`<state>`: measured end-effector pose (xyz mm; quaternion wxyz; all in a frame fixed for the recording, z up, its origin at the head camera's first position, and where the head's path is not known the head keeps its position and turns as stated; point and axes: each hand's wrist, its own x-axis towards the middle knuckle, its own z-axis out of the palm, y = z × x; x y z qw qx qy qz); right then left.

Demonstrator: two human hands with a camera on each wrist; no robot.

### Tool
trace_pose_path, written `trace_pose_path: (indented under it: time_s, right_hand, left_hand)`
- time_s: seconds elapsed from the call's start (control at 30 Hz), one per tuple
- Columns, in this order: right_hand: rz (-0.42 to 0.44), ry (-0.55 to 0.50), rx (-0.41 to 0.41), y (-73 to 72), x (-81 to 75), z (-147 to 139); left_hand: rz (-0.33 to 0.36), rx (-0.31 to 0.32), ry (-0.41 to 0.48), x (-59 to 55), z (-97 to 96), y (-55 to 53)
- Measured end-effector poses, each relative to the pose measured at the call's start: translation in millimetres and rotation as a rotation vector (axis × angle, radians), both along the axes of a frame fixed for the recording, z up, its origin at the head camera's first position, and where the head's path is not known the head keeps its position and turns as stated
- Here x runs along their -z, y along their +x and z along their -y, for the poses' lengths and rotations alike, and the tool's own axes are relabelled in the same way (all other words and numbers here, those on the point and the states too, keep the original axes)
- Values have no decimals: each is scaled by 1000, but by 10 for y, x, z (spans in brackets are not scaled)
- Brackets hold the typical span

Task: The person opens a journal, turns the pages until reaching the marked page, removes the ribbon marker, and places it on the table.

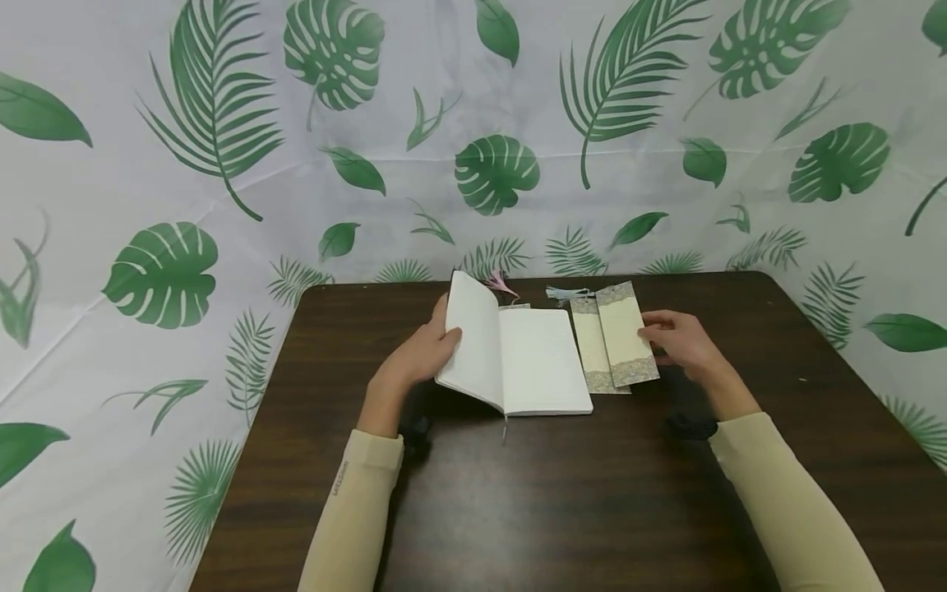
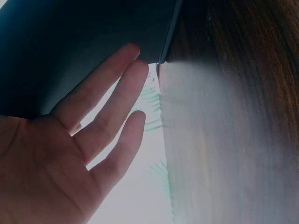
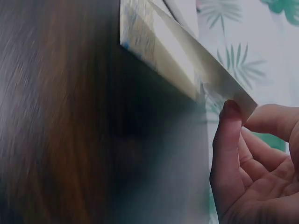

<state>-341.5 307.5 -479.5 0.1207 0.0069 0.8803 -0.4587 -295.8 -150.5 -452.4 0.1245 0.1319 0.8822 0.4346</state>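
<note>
An open notebook point(image 1: 543, 362) with blank white pages lies at the middle of the table, its left side raised and tilted. My left hand point(image 1: 418, 349) grips that raised side, thumb on the page. In the left wrist view, several fingers of the left hand point(image 2: 88, 126) extend beneath the dark cover point(image 2: 79, 42). Between thumb and fingers, my right hand point(image 1: 684, 341) pinches the right edge of a cream bookmark point(image 1: 627, 329) with patterned ends. This bookmark, tilted up in the right wrist view, overlaps a second similar bookmark point(image 1: 588, 337) beside the notebook.
A pink tassel point(image 1: 500, 284) and a card edge point(image 1: 515, 307) show behind the notebook. Pale blue tassels point(image 1: 568, 293) lie at the bookmarks' top. The dark wooden table point(image 1: 510, 510) ends at a leaf-print white cloth point(image 1: 414, 189).
</note>
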Motion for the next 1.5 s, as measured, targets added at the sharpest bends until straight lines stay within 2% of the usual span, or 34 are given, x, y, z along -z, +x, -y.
trace_pose_path:
  time_s: [0.3,0.5,0.6,0.7,0.77,0.87,0.93,1.03,1.13,1.33,1.5]
  right_hand:
    - [11,35,46,28,134,-293]
    - [13,65,66,29,188,-354]
    - [-36,62,99,33,204,-358]
    - [-134,83,128,61,201,-344]
    - [-195,91,118,91,176,-288]
    - [-262,98,62,136,117,-132]
    - [-281,95,-5,169,72,14]
    - [-279,87,-124,210,22,263]
    - [-255,32,-218,261,-47,561]
    - [-242,-93,-294,430,-150,1126]
    - [-297,-68,-379,535,-94,1422]
  left_hand:
    - [-10,-5,-17,6,-12,-1]
    - [-7,-17,-32,-5,-12,1]
    - [-8,-16,-27,3,-13,-5]
    - [-15,-12,-19,17,-16,-12]
    - [-16,-9,-16,18,-14,-14]
    - [-12,-13,-16,12,-7,-16]
    - [-11,-13,-13,8,-6,-15]
    - [-8,-13,-15,3,1,-11]
    - [-2,-18,-15,-12,13,-3]
    - [3,-24,-11,-7,20,19]
    - [-13,-19,-2,12,18,20]
